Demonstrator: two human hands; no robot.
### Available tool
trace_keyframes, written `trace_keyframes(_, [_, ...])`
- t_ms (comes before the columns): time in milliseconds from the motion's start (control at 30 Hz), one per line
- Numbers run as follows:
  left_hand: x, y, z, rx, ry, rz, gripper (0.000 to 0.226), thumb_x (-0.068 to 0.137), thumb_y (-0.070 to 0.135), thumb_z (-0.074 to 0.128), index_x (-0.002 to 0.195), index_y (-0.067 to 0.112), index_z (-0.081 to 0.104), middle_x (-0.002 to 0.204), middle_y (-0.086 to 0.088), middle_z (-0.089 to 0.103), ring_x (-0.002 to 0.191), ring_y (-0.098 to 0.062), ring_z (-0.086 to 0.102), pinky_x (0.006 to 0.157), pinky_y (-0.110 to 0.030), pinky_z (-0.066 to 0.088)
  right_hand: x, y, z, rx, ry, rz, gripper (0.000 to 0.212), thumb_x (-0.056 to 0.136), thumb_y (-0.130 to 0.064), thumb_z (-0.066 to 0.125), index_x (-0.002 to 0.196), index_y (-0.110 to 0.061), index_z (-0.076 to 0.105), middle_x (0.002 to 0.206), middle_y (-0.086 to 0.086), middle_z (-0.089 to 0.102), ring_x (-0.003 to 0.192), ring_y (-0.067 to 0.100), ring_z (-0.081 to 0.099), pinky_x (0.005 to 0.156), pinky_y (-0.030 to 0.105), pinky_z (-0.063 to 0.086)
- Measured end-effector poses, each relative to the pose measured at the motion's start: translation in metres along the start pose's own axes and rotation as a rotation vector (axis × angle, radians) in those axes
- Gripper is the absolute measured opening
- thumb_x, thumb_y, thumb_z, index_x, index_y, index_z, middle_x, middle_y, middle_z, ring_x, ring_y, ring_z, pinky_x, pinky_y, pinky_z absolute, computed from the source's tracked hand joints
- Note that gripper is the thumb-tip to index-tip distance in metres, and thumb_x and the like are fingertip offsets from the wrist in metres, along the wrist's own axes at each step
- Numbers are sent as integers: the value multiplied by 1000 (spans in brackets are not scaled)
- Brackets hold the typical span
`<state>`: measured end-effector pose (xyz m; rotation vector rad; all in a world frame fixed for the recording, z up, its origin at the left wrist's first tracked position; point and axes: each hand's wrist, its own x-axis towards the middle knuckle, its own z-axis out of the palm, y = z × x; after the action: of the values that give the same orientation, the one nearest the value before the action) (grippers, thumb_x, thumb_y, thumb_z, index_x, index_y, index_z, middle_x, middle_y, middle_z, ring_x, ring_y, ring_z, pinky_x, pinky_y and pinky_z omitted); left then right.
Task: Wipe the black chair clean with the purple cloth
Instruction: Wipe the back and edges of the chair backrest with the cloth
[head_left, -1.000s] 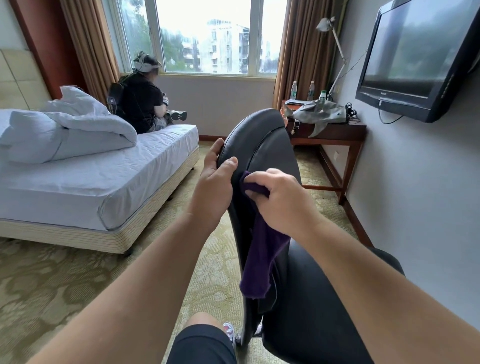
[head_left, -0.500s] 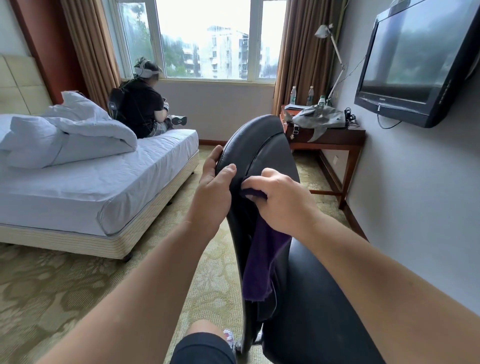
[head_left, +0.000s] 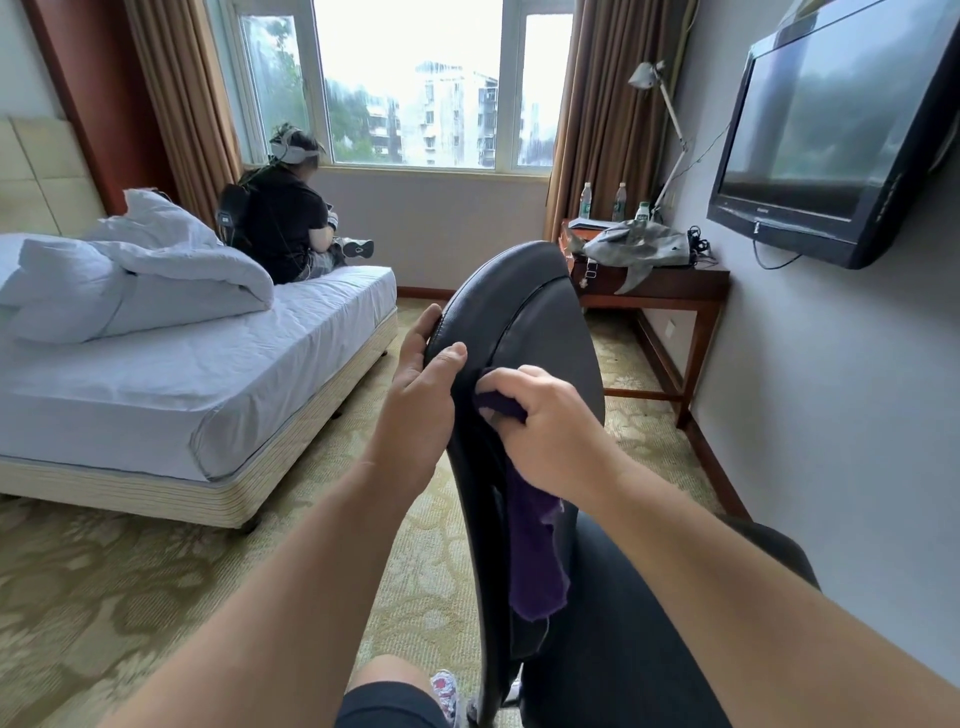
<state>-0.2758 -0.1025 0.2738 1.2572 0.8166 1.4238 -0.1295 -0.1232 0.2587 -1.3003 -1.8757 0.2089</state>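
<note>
- My right grip (head_left: 540, 426) is clamped on the purple cloth (head_left: 535, 551), pressing it against the black chair (head_left: 524, 306) back's near edge.
- My left grip (head_left: 421, 410) clasps that edge.
- The dangling tail could snag, since only a bunched corner is held.

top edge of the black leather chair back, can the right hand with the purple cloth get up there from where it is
Probably yes. The right hand presses the purple cloth on the black leather chair back just below its bare top edge; the left hand grips only the side.

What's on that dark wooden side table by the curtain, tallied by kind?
On the dark wooden side table:
Clear plastic bottles: 3
Grey fabric bag: 1
White desk lamp: 1
Black cable bundle: 1
Total: 6
</note>
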Motion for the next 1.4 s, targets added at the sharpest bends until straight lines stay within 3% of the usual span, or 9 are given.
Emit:
trace_keyframes(200, [6,0,0,-32,-15,8,48,104,15,49,149,31,43,126,1,67,105,-5,70,78,-13,55,17,-3,4,-122,50,98,17,94,-29,60,106,-40,67,99,-10,61,92,17,61,80,40,56])
trace_keyframes(400, [24,-8,-4,-36,-4,18,46,102,19,52,144,34,49,119,5,71,105,-9,71,85,-23,58,72,20,-1,-146,68,248,16,94,-31,58,105,-34,68,104,-3,69,98,23,63,85,43,56])
trace_keyframes(500, [39,-14,-10,-65,4,5,44,100,17,54,140,34,54,110,10,75,101,-9,73,75,-19,58,103,35,-3,-171,78,316,18,93,-29,57,106,-33,69,106,-3,70,100,24,63,88,43,55])
trace_keyframes(600, [55,-19,-17,-95,-7,-4,42,97,17,56,136,34,57,114,8,75,103,-11,73,77,-20,57,129,49,-5,-158,61,363,19,91,-25,57,102,-34,69,104,-4,71,100,22,64,91,42,55])
trace_keyframes(867, [111,-35,-22,-165,-54,-6,38,93,14,55,125,29,67,110,1,77,99,-14,74,77,-25,59,157,83,-10,-144,-52,206,16,91,-19,61,90,-34,67,97,-6,67,93,18,63,84,34,55])
trace_keyframes(1033, [148,-47,-26,-166,-104,-13,39,95,15,53,128,29,68,125,-4,72,110,-20,71,83,-29,58,162,93,-7,-146,-127,57,11,93,-25,65,94,-34,71,100,-5,66,93,19,63,84,40,56])
trace_keyframes(1400, [233,-68,3,-153,-154,-45,42,99,11,42,134,20,65,127,-3,70,111,-17,68,92,-29,56,201,165,-30,-333,84,167,20,96,-35,59,112,-41,69,105,-12,69,96,17,63,78,37,54])
